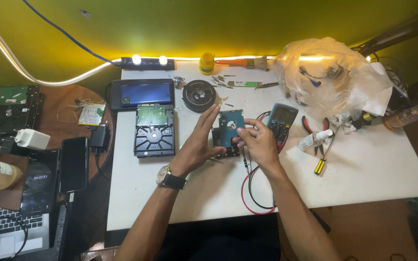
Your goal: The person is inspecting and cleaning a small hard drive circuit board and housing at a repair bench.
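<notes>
Head view, left to right. On the round side table at far left lie a bare hard drive (pixel 14 107), a white charger (pixel 31 138), two dark phones (pixel 56 174) and a laptop (pixel 6 232). On the white table (pixel 364 174), a larger hard drive (pixel 154 130) rests circuit board up, with a blue phone (pixel 143 93) just beyond it and a round black spool (pixel 199 95) to its right.

The left hand (pixel 200 140), with a wristwatch (pixel 170 178) on its wrist, is spread wide and flat, fingers straight, its palm against the left edge of the small hard drive (pixel 229 131). The right hand (pixel 257 142) is closed on the drive's right edge, thumb and fingertips pinching it. The drive is held just above the table centre, blue face up and tilted toward the camera.

To handle it well, grip by the edges only, keep fingers off the board and connector, and keep it low over the table.

Right of the hands: a multimeter (pixel 281 121) with red and black leads (pixel 252 193), red-handled pliers (pixel 315 126), a yellow-handled screwdriver (pixel 321 164), and a crumpled plastic bag (pixel 330 72) at far right.
</notes>
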